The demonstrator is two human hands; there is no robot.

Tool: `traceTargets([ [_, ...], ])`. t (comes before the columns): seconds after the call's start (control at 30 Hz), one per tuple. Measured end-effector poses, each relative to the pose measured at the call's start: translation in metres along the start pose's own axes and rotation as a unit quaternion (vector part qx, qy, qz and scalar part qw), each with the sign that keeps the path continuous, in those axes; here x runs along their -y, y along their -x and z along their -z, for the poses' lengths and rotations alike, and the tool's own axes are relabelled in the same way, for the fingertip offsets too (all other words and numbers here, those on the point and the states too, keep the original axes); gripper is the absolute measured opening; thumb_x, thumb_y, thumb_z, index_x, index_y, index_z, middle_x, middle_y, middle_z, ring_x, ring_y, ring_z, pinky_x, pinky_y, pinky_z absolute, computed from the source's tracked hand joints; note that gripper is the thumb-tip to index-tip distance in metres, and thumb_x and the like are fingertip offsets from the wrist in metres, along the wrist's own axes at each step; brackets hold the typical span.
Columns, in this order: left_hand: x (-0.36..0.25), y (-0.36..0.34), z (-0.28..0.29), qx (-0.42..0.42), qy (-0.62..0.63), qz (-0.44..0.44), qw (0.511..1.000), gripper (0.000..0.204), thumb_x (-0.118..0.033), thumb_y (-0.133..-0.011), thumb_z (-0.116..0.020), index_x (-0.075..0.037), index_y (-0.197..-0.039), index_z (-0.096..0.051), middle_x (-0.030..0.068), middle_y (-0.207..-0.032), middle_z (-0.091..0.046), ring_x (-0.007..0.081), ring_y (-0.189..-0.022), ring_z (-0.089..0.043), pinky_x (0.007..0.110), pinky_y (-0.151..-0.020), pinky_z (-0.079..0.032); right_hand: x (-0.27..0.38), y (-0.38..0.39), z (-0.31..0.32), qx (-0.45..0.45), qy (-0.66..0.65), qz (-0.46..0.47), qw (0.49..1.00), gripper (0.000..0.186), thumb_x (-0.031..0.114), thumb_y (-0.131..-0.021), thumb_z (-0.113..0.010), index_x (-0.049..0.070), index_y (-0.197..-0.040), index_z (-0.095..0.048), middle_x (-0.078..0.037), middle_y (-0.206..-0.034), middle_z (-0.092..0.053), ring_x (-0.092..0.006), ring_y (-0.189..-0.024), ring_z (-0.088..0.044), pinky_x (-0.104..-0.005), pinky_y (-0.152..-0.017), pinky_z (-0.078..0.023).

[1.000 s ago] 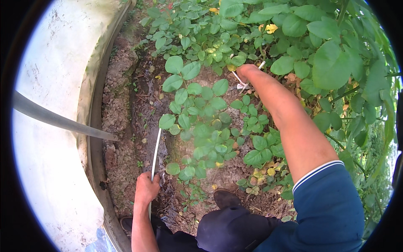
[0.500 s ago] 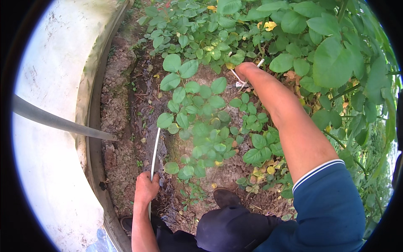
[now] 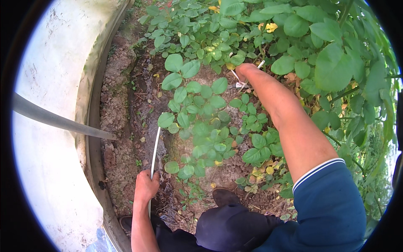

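Observation:
My left hand is closed round a thin white rod at lower left. The rod stands nearly upright in the picture, its upper end meeting a leaf of a leafy green stem. My right arm reaches far out, and my right hand is bent down, rounded and closed, low among the plants. Its fingers are mostly hidden behind the wrist. White stick-like pieces show on both sides of it, with a small white piece and a dark tip below; their kind I cannot make out.
Dense rose-like leaves fill the top and right. A pale sheet wall with a curved edge runs along the left, and a grey pole slants from it to the soil. My knee and shoe are below.
Almost nothing differs. The plants have shifted very slightly in the picture; both hands keep their places, the left still on the white rod.

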State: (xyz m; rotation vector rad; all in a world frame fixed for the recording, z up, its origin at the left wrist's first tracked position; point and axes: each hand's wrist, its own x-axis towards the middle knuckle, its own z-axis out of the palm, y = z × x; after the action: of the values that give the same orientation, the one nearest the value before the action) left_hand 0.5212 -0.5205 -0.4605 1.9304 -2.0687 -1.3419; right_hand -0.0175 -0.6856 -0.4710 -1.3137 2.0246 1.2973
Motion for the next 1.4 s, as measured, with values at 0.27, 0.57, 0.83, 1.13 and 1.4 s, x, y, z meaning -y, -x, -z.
traceTargets([
  [0.27,0.004,-0.007,-0.005,0.016,0.033,0.011,0.999,0.029,-0.021,-0.083,-0.062,0.008,-0.077,-0.061,0.0303,-0.074,-0.060,0.0444,-0.077,-0.062,0.045,-0.069,-0.048,0.003,0.044,0.009,-0.056,-0.033,0.016,0.998,0.039,0.021,-0.072,-0.073,0.008,-0.108,-0.069,-0.012,-0.109,-0.067,-0.0271,-0.094,-0.065,-0.0395,-0.080,-0.052],
  [0.57,0.001,-0.010,-0.006,0.016,0.010,0.001,1.000,0.030,-0.021,-0.082,-0.064,0.008,-0.075,-0.060,0.0300,-0.074,-0.060,0.0447,-0.076,-0.062,0.046,-0.068,-0.048,0.001,0.026,0.004,-0.032,-0.038,0.023,0.999,0.037,0.022,-0.072,-0.071,0.007,-0.106,-0.069,-0.013,-0.106,-0.068,-0.0289,-0.092,-0.065,-0.0398,-0.077,-0.052],
  [0.83,0.005,-0.013,-0.006,0.015,0.021,-0.001,1.000,0.030,-0.021,-0.082,-0.064,0.008,-0.075,-0.060,0.0311,-0.073,-0.059,0.0454,-0.076,-0.062,0.046,-0.068,-0.048,0.005,0.045,0.003,-0.088,-0.019,0.018,0.996,0.034,0.022,-0.071,-0.071,0.010,-0.103,-0.071,-0.014,-0.105,-0.068,-0.0294,-0.093,-0.065,-0.0403,-0.078,-0.053],
  [1.13,0.007,-0.017,-0.006,0.024,0.030,0.008,0.999,0.030,-0.021,-0.082,-0.064,0.008,-0.076,-0.060,0.0308,-0.075,-0.059,0.0458,-0.078,-0.061,0.047,-0.070,-0.047,0.012,0.059,0.009,-0.090,-0.089,-0.034,0.991,0.034,0.021,-0.073,-0.065,0.008,-0.103,-0.071,-0.015,-0.105,-0.068,-0.0307,-0.095,-0.065,-0.0397,-0.080,-0.052],
  [1.4,0.008,-0.035,-0.009,0.053,0.033,0.012,0.998,0.029,-0.020,-0.082,-0.065,0.008,-0.076,-0.060,0.0300,-0.072,-0.059,0.0450,-0.075,-0.061,0.047,-0.068,-0.047,0.013,0.058,0.011,-0.073,-0.150,-0.079,0.983,0.038,0.020,-0.077,-0.061,0.006,-0.112,-0.067,-0.013,-0.117,-0.064,-0.0296,-0.106,-0.062,-0.0397,-0.088,-0.050],
])
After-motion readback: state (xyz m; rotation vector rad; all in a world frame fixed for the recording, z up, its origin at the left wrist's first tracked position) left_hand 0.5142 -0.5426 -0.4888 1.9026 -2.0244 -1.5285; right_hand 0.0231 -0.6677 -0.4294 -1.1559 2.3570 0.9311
